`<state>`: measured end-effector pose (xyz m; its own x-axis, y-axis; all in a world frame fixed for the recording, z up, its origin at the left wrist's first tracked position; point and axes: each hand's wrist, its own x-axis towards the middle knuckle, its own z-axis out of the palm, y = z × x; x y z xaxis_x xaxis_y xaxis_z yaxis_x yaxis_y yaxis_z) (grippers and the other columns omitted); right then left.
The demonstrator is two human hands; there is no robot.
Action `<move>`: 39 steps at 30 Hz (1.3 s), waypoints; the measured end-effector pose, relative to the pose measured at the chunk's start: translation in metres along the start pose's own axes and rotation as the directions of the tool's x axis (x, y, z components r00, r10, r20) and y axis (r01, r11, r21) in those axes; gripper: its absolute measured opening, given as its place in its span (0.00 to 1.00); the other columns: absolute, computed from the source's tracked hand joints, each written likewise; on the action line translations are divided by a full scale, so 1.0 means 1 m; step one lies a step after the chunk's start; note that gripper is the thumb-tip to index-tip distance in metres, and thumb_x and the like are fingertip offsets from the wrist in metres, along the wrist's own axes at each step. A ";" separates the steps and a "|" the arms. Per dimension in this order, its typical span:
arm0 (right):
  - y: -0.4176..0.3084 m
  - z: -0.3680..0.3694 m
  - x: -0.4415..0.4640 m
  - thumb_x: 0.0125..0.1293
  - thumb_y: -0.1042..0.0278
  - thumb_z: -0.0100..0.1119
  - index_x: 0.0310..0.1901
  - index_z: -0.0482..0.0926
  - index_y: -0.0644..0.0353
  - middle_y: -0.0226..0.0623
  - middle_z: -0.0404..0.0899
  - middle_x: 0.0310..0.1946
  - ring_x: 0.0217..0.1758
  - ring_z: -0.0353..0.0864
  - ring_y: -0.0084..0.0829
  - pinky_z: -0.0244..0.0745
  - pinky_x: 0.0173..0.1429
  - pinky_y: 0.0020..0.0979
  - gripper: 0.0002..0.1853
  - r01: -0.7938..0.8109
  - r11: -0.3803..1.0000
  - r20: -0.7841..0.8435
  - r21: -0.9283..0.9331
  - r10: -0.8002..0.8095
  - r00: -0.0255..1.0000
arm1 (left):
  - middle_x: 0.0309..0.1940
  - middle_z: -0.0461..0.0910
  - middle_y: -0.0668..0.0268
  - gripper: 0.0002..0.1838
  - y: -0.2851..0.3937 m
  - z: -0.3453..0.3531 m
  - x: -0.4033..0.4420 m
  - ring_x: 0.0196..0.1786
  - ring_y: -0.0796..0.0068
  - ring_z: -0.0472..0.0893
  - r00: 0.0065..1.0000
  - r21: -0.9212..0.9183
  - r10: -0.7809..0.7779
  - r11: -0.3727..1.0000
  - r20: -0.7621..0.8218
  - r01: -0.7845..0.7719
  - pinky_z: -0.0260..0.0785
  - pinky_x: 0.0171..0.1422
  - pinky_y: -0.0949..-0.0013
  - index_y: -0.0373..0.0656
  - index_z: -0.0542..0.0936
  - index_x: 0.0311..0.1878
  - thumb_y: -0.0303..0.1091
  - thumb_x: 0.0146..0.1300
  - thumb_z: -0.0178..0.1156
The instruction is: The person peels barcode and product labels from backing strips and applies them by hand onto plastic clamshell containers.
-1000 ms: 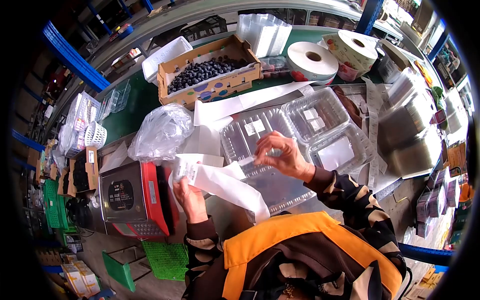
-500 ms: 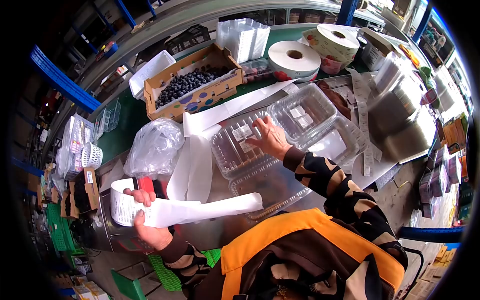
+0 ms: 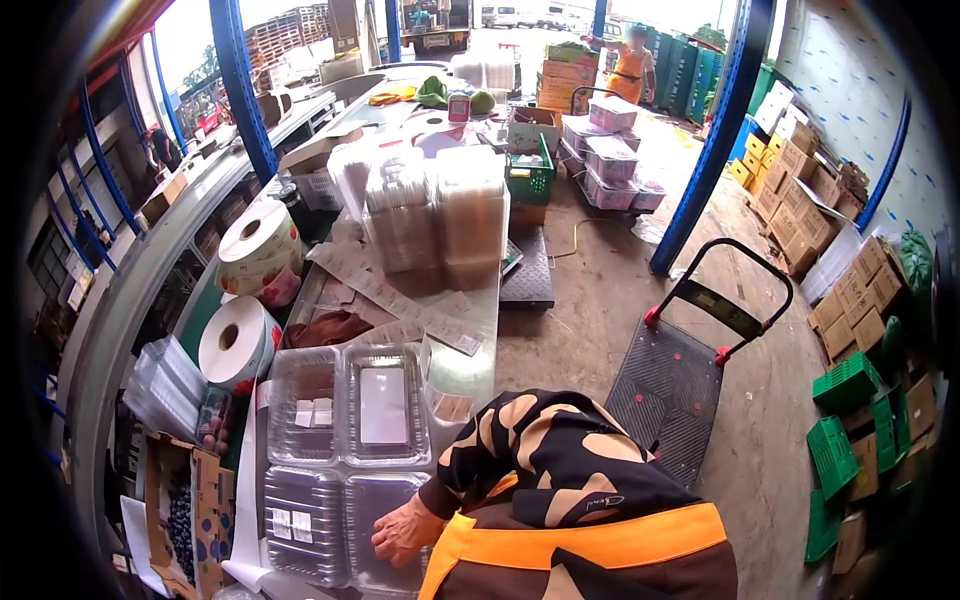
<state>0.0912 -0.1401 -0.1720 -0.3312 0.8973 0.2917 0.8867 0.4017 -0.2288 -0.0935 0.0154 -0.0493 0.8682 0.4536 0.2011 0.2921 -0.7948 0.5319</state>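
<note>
My right hand rests over the lid of a clear plastic container, fingers loosely bent and nothing visible in them. To its left is another clear container with two small white labels on its lid. Behind these sit a clear container with similar labels and one with a white rectangular sheet showing on it. My left hand is out of view. A white paper strip runs along the left of the containers.
Label rolls, a box of blueberries and stacked clear containers stand on the table. A flatbed trolley is on the floor at right. Further off, a person in orange stands by loaded crates.
The view has swung to the right, toward the trolley and the doorway. My right hand has moved from a labelled container onto one without labels. My left hand and its label strip have left view.
</note>
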 end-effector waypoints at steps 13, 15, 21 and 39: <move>0.021 -0.075 0.079 0.59 0.69 0.59 0.40 0.80 0.60 0.44 0.82 0.34 0.38 0.81 0.42 0.74 0.41 0.40 0.08 -0.202 0.979 -0.341 -0.008 0.187 0.921 | 0.41 0.82 0.48 0.14 -0.021 0.087 -0.002 0.46 0.51 0.81 0.984 -0.008 -0.158 0.987 0.080 0.159 0.69 0.53 0.54 0.32 0.79 0.45 0.33 0.62 0.56; 0.021 -0.068 0.096 0.60 0.69 0.58 0.33 0.80 0.61 0.41 0.79 0.27 0.32 0.80 0.40 0.73 0.36 0.39 0.05 -0.287 0.955 -0.212 -0.072 0.266 0.940 | 0.40 0.82 0.50 0.13 -0.028 0.089 -0.004 0.45 0.53 0.81 0.979 -0.022 -0.191 0.981 0.070 0.193 0.69 0.52 0.55 0.33 0.79 0.43 0.32 0.62 0.55; 0.007 -0.100 0.115 0.57 0.69 0.58 0.26 0.80 0.63 0.44 0.76 0.18 0.22 0.78 0.42 0.69 0.28 0.39 0.07 -0.164 0.986 -0.342 0.008 0.157 0.926 | 0.38 0.82 0.54 0.10 -0.056 0.093 -0.012 0.43 0.56 0.81 0.952 -0.076 -0.299 0.950 0.059 0.303 0.68 0.50 0.56 0.34 0.78 0.40 0.30 0.62 0.54; 0.085 -0.114 -0.157 0.62 0.78 0.50 0.69 0.49 0.71 0.57 0.73 0.58 0.41 0.87 0.47 0.84 0.34 0.37 0.35 -0.080 -0.051 0.027 0.995 0.961 -0.275 | 0.51 0.81 0.58 0.13 -0.076 0.014 -0.004 0.50 0.66 0.83 0.854 -0.790 -0.486 0.590 -0.184 0.166 0.72 0.52 0.65 0.36 0.74 0.55 0.33 0.73 0.51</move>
<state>0.2558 -0.2677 -0.1311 0.9345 0.1447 -0.3252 -0.3397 0.0898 -0.9363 -0.1132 0.0687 -0.1020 0.5259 0.8481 0.0644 -0.0004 -0.0754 0.9972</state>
